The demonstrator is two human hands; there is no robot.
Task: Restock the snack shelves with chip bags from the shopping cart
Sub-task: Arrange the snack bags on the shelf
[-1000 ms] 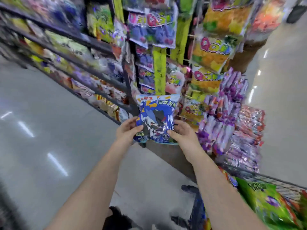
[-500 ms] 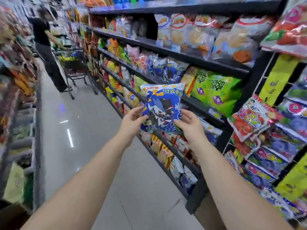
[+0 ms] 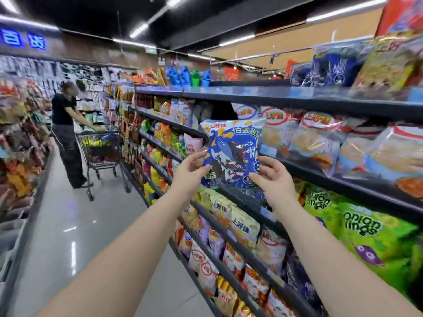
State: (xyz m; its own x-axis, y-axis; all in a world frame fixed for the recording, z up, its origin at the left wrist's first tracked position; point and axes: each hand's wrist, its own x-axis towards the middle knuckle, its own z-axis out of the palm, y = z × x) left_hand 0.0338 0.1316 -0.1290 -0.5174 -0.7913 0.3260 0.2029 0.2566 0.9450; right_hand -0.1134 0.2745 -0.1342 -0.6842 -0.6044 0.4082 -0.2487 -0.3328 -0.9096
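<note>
A blue chip bag [image 3: 233, 152] with a cartoon fish print is held upright in front of the snack shelves [image 3: 320, 104]. My left hand [image 3: 191, 171] pinches its lower left edge. My right hand [image 3: 273, 177] grips its lower right corner. The bag is level with the second shelf from the top, beside white bags of crackers [image 3: 313, 138]. Matching blue bags [image 3: 334, 65] stand on the top shelf at the right. My own shopping cart is out of view.
Green onion-ring bags [image 3: 364, 227] fill the shelf below right, and yellow and orange bags [image 3: 242, 225] sit lower. Down the aisle a person in black [image 3: 66, 133] leans over a shopping cart [image 3: 103, 152]. Another rack [image 3: 16, 156] lines the left side.
My view has swung up and left from the end display to the long shelf run. Both hands have lifted the blue bag higher, up to the second shelf.
</note>
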